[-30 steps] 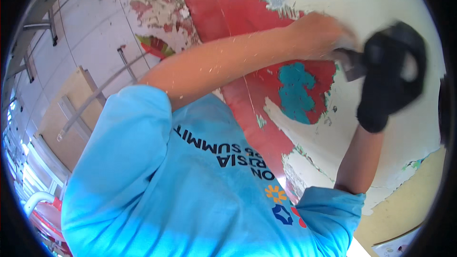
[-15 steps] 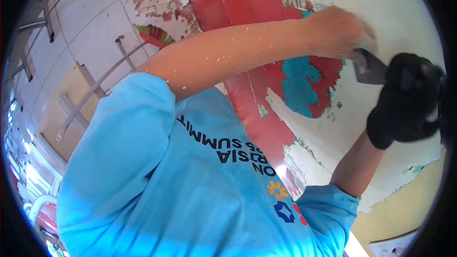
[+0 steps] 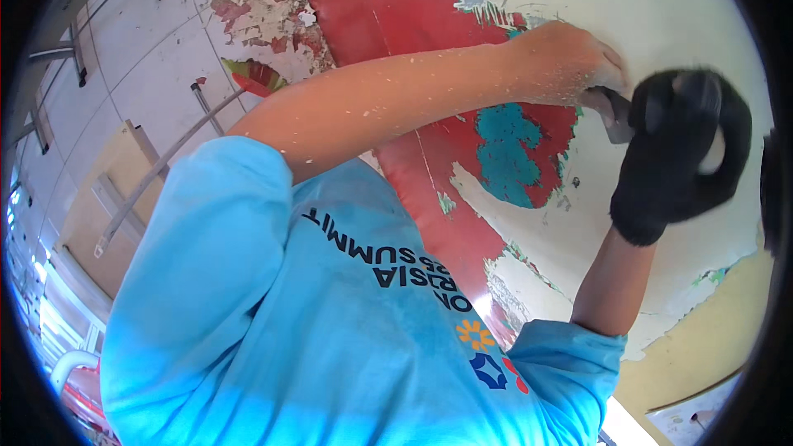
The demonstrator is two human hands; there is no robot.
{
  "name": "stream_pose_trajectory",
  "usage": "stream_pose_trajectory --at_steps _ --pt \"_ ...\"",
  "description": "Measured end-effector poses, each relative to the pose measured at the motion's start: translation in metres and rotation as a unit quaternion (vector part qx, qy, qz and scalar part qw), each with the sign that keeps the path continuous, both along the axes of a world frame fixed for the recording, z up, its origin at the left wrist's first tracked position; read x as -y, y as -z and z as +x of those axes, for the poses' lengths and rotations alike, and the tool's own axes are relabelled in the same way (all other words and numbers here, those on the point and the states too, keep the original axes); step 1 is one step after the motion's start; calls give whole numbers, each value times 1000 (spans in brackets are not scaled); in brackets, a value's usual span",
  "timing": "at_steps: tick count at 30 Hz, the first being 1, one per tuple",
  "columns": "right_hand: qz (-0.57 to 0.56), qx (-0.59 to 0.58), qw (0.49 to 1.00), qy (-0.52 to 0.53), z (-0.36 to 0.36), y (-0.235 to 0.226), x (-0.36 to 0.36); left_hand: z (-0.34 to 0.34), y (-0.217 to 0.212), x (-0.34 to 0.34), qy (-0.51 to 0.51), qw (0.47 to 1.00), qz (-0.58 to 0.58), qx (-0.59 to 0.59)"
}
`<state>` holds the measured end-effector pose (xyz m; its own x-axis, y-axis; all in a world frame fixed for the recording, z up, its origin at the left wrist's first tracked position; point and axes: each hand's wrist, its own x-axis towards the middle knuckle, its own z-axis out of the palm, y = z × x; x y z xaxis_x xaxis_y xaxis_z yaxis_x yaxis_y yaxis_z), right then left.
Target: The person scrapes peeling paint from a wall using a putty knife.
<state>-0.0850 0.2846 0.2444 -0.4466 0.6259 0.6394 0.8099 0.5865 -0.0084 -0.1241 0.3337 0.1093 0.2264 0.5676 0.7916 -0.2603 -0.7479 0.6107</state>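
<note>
My bare left hand [image 3: 570, 62] reaches across from the left, its forearm flecked with pale chips. Its fingers are curled over the blade of a grey scraper [image 3: 615, 116]. My right hand [image 3: 681, 157], in a black knitted glove, is closed around the scraper's other end; the fingers and the handle there are dark and blurred. Both hands are in front of a wall [image 3: 570, 256] of peeling white paint, with a wide red band [image 3: 372, 16] and a teal patch [image 3: 508, 153] laid bare. The left fingertips and the blade's edge are partly hidden.
A broom-like tool with a red and green head [image 3: 254, 76] and a long metal pole [image 3: 165, 161] leans at the left. Behind it are a wooden board [image 3: 103, 223], metal furniture legs [image 3: 78, 54] and a tiled floor [image 3: 136, 29]. A white panel [image 3: 694, 417] is at lower right.
Both hands and the scraper between them have moved left across the white area. The gloved hand has turned slightly. The whole view has shifted a little.
</note>
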Motion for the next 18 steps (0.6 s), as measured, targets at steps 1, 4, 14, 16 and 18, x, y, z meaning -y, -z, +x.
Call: stream_pose_trajectory --at_steps 1,4,14,16,18 --pt "1 3 1000 -1 3 -7 1 -1 0 0 -6 1000 1 -17" --pt "-271 -349 894 -81 26 -32 12 6 -22 6 15 999 12 -50" --pt "-51 -194 979 24 11 4 24 2 -4 11 -7 999 24 -22" --pt "-81 -258 963 21 8 1 19 3 -7 10 5 998 10 -59" --pt "-79 -287 954 36 15 -4 23 13 -1 11 8 999 11 -47"
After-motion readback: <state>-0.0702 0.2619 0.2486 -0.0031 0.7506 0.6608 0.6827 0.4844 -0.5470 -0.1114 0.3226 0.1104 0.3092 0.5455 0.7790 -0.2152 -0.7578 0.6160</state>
